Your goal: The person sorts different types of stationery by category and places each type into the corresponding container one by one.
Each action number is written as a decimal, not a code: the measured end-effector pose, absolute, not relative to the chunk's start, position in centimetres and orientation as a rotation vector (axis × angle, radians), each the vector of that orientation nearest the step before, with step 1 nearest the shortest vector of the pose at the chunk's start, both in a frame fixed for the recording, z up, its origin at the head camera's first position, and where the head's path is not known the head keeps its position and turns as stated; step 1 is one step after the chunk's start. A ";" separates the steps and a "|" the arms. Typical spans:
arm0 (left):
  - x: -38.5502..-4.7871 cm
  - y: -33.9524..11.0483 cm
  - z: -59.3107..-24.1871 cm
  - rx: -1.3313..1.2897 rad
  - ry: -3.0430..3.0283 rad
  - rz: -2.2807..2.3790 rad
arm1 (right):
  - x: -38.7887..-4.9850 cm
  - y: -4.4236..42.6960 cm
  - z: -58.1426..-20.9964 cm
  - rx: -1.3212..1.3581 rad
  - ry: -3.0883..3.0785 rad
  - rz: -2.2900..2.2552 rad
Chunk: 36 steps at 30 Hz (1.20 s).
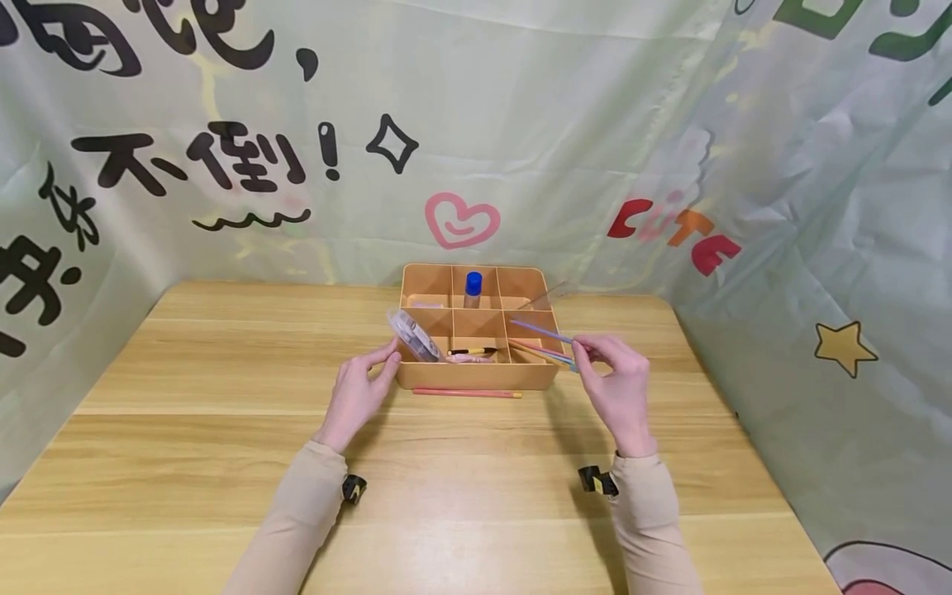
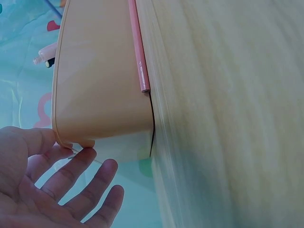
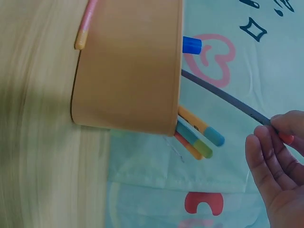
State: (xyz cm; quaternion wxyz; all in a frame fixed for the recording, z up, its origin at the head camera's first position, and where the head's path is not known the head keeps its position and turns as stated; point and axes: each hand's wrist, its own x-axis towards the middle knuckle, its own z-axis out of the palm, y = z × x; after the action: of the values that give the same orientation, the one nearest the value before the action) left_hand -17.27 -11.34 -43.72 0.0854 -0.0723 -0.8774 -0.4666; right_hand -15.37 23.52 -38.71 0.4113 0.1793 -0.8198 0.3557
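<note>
An orange desk organizer (image 1: 476,378) with several compartments stands at the back of the table. At its front left corner, my left hand (image 1: 363,392) grips the rim between thumb and fingers; the other fingers are spread in the left wrist view. My right hand (image 1: 616,384) pinches the end of a purple-blue pencil (image 1: 543,330), whose far end reaches over the front right compartment. In the right wrist view this pencil (image 3: 228,98) slants from the rim to my fingertips. Several pencils (image 3: 199,124) with coloured ends lean out of that same compartment, below the held one.
A pink pencil (image 1: 467,392) lies along the organizer's front. Inside are a blue-capped glue stick (image 1: 473,287), a clear case (image 1: 416,335) leaning left, and a black-and-yellow pen (image 1: 473,351). A transparent ruler-like strip (image 1: 546,294) pokes out at right. A printed cloth (image 1: 565,124) hangs behind the table.
</note>
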 end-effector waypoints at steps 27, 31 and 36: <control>-17.2 -11.3 -43.6 -0.205 -2.604 -1.399 | -15.4 23.0 -39.6 0.452 -2.258 0.737; -17.2 -11.3 -43.6 -0.205 -2.612 -1.400 | -15.4 23.0 -39.7 0.448 -2.261 0.727; -17.2 -11.3 -43.6 -0.207 -2.615 -1.398 | -15.5 22.9 -39.9 0.451 -2.270 0.708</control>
State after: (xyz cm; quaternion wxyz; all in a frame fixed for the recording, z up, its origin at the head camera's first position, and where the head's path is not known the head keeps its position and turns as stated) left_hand -17.20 -11.34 -43.63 0.0847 -0.0694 -0.8766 -0.4685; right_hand -15.46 22.93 -39.87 0.3526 0.1745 -0.8776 0.2738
